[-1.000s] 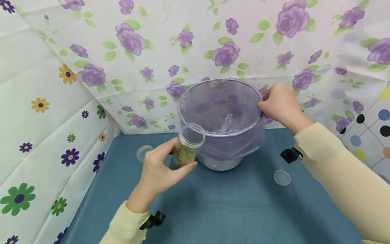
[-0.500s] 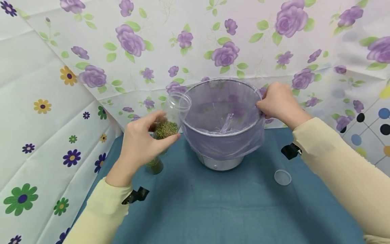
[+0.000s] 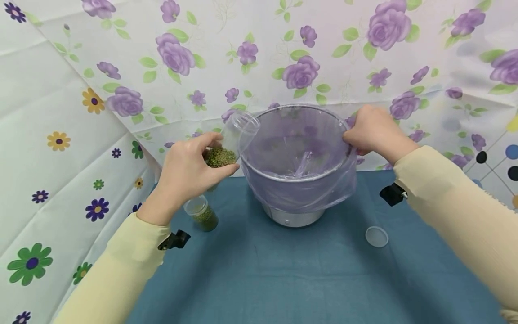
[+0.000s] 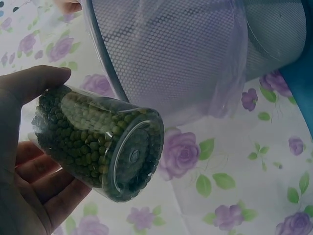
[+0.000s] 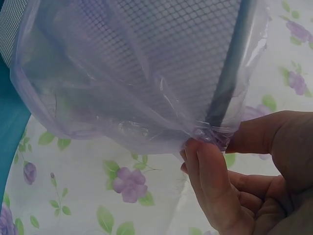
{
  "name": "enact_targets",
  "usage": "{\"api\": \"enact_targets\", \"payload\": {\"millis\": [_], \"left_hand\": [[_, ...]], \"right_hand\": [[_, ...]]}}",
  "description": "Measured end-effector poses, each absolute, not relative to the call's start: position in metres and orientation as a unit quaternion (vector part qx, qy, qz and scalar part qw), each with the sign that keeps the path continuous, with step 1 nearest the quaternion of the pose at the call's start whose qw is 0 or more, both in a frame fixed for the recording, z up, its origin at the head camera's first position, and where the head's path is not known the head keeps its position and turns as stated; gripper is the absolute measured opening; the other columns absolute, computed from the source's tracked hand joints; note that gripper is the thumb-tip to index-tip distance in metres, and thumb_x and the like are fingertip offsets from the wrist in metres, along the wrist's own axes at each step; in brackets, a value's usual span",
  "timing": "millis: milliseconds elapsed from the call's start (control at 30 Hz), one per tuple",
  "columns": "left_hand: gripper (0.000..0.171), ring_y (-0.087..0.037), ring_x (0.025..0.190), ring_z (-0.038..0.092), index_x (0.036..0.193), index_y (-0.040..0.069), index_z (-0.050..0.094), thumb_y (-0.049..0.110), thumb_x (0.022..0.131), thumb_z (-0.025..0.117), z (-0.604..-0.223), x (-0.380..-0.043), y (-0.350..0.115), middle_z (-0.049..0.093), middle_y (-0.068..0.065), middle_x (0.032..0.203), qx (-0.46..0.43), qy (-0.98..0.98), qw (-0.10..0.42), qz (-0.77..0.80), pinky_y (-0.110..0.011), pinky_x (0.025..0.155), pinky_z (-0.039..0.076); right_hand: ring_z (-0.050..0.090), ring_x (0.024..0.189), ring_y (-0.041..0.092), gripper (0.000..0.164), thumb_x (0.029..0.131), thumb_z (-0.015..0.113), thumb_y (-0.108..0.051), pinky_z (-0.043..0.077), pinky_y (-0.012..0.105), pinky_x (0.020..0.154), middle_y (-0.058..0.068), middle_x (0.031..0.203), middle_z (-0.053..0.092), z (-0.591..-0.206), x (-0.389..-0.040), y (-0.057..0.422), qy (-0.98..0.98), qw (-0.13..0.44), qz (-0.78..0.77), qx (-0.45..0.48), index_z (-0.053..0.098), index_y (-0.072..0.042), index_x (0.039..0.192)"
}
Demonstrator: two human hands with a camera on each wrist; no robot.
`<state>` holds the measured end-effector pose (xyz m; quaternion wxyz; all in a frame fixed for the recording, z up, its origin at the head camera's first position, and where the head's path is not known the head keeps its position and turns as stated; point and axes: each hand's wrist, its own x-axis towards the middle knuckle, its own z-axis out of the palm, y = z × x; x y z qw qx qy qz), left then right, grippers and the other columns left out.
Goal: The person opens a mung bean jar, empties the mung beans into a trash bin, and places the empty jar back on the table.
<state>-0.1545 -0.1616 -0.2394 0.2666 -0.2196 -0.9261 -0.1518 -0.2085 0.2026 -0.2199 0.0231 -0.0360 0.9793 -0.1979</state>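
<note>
A clear jar [image 3: 232,137] sits left of centre in the head view, tilted with its open mouth toward the upper right, overlapping the left edge of the bin's rim; whether the two touch cannot be told. Green beans [image 3: 221,157] fill its lower part, and in the left wrist view its round base faces the lower right. The left hand [image 3: 184,167] grasps the jar, thumb on one side and curled fingers on the other. Right of it, at the centre of the head view, stands a metal mesh bin [image 3: 293,219], lined with a translucent purple bag [image 3: 303,194] folded down over the rim. The right hand [image 3: 374,135] pinches the bag at the rim's right side between thumb and fingers. Below the left hand, a second jar [image 3: 204,217] holding green beans stands on the blue tablecloth [image 3: 303,279]. A clear round lid [image 3: 377,236] lies at lower right. Pale yellow sleeves [image 3: 117,265] cover both forearms, with a black device [image 3: 175,240] at each wrist. Behind hangs a white cloth [image 3: 267,27] printed with purple roses.
</note>
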Motion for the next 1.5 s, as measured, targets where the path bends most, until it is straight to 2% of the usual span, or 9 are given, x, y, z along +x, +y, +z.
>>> {"api": "enact_targets", "payload": {"millis": [133,267,533,767,900,1167,1500], "left_hand": [[0.058,-0.013,0.074,0.063,0.114,0.019,0.063,0.056,0.07,0.072,-0.235,-0.158,-0.161,0.068,0.003,0.09,-0.222,-0.935,0.245,-0.13,-0.032,0.058,0.048],[0.059,-0.013,0.068,0.06,0.116,0.02,0.062,0.056,0.07,0.072,-0.23,-0.163,-0.159,0.067,0.004,0.089,-0.231,-0.939,0.231,-0.105,-0.031,0.054,0.045],[0.057,-0.011,0.06,0.054,0.113,0.018,0.062,0.055,0.071,0.071,-0.22,-0.171,-0.157,0.066,0.003,0.09,-0.251,-0.94,0.22,-0.075,-0.03,0.053,0.044],[0.056,-0.01,0.054,0.052,0.113,0.018,0.062,0.054,0.07,0.07,-0.207,-0.175,-0.153,0.068,0.004,0.091,-0.244,-0.944,0.213,-0.056,-0.028,0.05,0.041],[0.054,-0.012,0.054,0.051,0.11,0.019,0.062,0.055,0.07,0.07,-0.2,-0.178,-0.151,0.068,0.004,0.088,-0.245,-0.943,0.217,-0.057,-0.029,0.05,0.04],[0.057,-0.013,0.06,0.055,0.114,0.018,0.062,0.054,0.07,0.07,-0.198,-0.181,-0.149,0.068,0.002,0.091,-0.241,-0.947,0.207,-0.05,-0.031,0.053,0.044],[0.063,-0.015,0.066,0.059,0.123,0.019,0.06,0.054,0.071,0.071,-0.201,-0.186,-0.153,0.069,-0.001,0.103,-0.227,-0.955,0.19,-0.029,-0.032,0.052,0.045]], "right_hand": [[0.061,0.043,0.02,0.021,0.069,0.048,-0.009,0.043,0.029,0.043,0.006,0.044,0.059,-0.219,-0.21,0.201,0.98,0.027,-0.191,-0.042,0.049,-0.009,0.048],[0.061,0.043,0.019,0.019,0.066,0.049,-0.008,0.042,0.028,0.041,0.005,0.045,0.06,-0.221,-0.213,0.202,0.981,0.025,-0.186,-0.05,0.054,-0.008,0.048],[0.053,0.037,0.016,0.023,0.063,0.052,-0.007,0.034,0.025,0.039,0.0,0.039,0.055,-0.222,-0.216,0.205,0.978,0.027,-0.197,-0.058,0.051,-0.013,0.041],[0.062,0.044,0.018,0.02,0.066,0.049,-0.008,0.045,0.03,0.044,0.005,0.046,0.062,-0.221,-0.214,0.205,0.979,0.035,-0.193,-0.049,0.056,-0.007,0.047],[0.062,0.044,0.018,0.019,0.067,0.049,-0.008,0.046,0.03,0.043,0.006,0.047,0.062,-0.221,-0.213,0.205,0.98,0.033,-0.19,-0.045,0.055,-0.007,0.049],[0.058,0.041,0.021,0.019,0.066,0.05,-0.007,0.041,0.029,0.04,0.005,0.044,0.058,-0.224,-0.213,0.205,0.981,0.02,-0.19,-0.04,0.053,-0.009,0.047],[0.043,0.035,0.016,0.019,0.065,0.052,-0.007,0.039,0.028,0.038,0.001,0.04,0.048,-0.226,-0.22,0.2,0.982,-0.001,-0.185,-0.038,0.049,-0.011,0.046]]}}
